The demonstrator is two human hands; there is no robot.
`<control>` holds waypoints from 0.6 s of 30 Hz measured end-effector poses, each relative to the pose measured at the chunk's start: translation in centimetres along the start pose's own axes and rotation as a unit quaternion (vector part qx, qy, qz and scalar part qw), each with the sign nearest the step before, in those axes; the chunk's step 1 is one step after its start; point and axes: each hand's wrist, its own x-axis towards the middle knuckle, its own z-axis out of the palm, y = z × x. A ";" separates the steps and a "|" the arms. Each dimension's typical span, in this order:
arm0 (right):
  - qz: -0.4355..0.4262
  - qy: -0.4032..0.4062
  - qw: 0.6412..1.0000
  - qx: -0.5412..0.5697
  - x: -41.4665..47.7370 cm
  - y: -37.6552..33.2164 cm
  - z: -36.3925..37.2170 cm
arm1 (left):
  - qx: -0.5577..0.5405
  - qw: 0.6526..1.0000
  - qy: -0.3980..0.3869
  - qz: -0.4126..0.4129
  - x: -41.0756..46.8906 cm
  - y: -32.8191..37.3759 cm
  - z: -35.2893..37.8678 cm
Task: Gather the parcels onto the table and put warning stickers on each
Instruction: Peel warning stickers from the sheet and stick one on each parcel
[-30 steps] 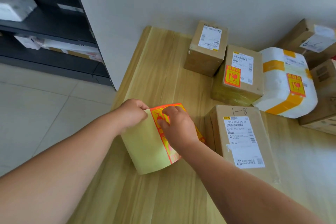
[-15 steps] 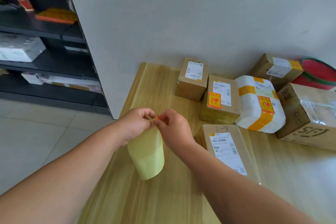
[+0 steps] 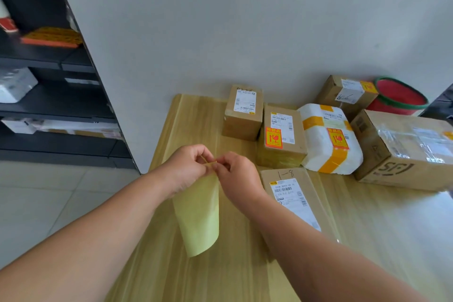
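Wood surface (image 3: 367,240) by wall (image 3: 245,32). Left hand (image 3: 188,167) and right hand (image 3: 239,174): fingers pinch sticker sheet (image 3: 199,216) top edge, held up, likely peeling one for bare box (image 3: 291,193).

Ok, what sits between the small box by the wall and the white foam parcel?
A cardboard box bearing an orange warning sticker sits between them, shown in the head view.

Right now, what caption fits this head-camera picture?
Left hand and right hand pinch a yellow sticker sheet over the table, beside a cardboard parcel.
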 end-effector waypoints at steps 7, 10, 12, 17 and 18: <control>0.079 -0.005 0.990 0.120 0.5 0.9 -0.7 | -0.009 1.000 -0.018 0.002 0.4 0.1 0.3; 0.105 0.017 0.985 0.136 0.7 1.3 -1.2 | -0.042 0.999 -0.005 -0.014 0.6 0.0 0.4; 0.119 0.041 0.982 0.139 0.9 1.5 -1.8 | -0.065 0.997 0.023 -0.031 0.9 -0.4 0.4; 0.136 0.090 0.974 0.155 1.7 1.6 -2.7 | -0.151 0.979 0.091 -0.106 2.0 -2.3 0.7; 0.143 0.100 0.973 0.155 1.8 1.7 -2.8 | -0.164 0.973 0.102 -0.126 2.2 -2.8 0.8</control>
